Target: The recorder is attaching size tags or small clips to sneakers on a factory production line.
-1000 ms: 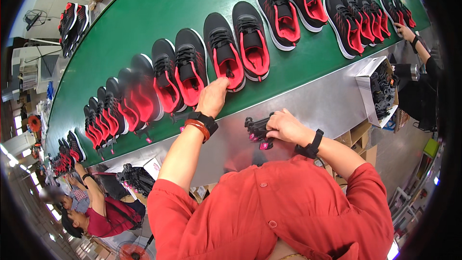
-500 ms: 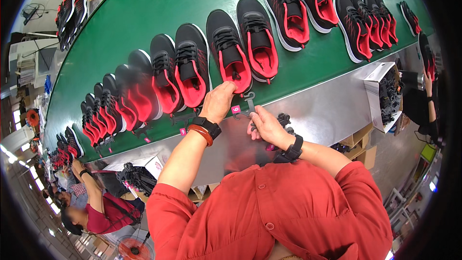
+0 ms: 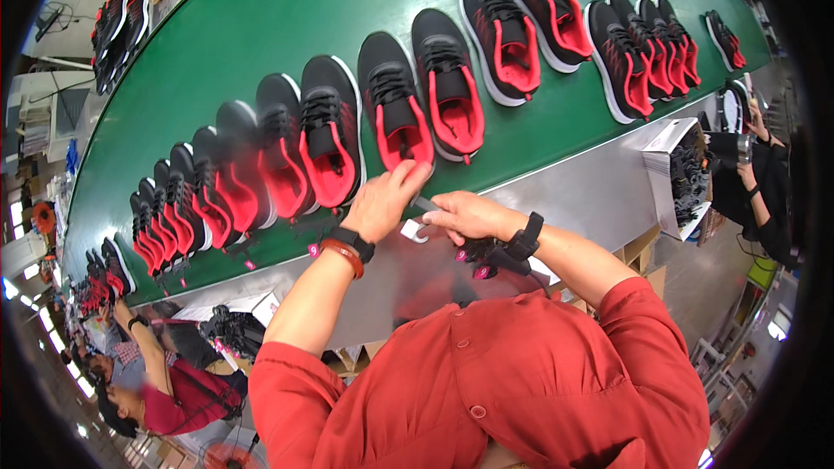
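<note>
— Holding what with the left hand?
— Pinching, thumb against fingers, the heel of a black shoe with red lining, set toe-away near the front edge of a green tabletop.
— And with the right hand?
— Closed too, around a gray hanger, with a pale hook end turned back toward the red shirt. Close beside the left fingers; impossible to tell whether touching them.
— Below that wrist?
— A bunch of black hangers with pink tags, partly hidden; hard to say whether resting on the metal ledge.
— On the wrists?
— A black strap on each; on the left, also a brown band.
— Further out?
— Matching shoes on both sides, in a long row along the green. Off to the right, a white box full of dark pieces, then a co-worker in black. Far left, another in dark red, reaching toward more shoes.
</note>
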{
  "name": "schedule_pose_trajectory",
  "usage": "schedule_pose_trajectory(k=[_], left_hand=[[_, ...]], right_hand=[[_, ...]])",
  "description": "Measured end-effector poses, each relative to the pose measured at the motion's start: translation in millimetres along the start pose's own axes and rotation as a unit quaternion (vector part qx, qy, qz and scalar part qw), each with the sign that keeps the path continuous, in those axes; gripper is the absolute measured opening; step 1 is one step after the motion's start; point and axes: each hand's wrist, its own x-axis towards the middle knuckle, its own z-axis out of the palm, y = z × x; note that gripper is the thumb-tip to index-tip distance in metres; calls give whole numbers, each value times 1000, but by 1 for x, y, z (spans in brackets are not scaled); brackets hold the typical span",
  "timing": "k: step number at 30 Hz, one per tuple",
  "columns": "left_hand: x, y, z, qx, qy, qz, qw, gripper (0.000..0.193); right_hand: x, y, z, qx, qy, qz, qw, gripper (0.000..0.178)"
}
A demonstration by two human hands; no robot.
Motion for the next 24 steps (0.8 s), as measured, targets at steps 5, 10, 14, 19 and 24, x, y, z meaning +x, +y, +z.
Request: schedule_pose_trajectory(k=[5, 10, 14, 19, 24], left_hand=[[-1, 17, -2, 28, -83, -45, 995, 51], [2, 35, -18, 9, -103, -143, 984, 60], [2, 33, -13, -45, -80, -195, 976, 59], [4, 33, -7, -92, -52, -229, 968, 50], [4, 34, -2, -97, -36, -250, 963, 47]], right_hand=[[-16, -20, -25, -173, 81, -78, 979, 26], [-31, -33, -84, -430, 282, -236, 824, 26], [-13, -15, -104, -533, 158, -202, 806, 29], [-3, -39, -90, -633, 169, -263, 709, 35], [-3, -48, -91, -664, 158, -272, 678, 34]])
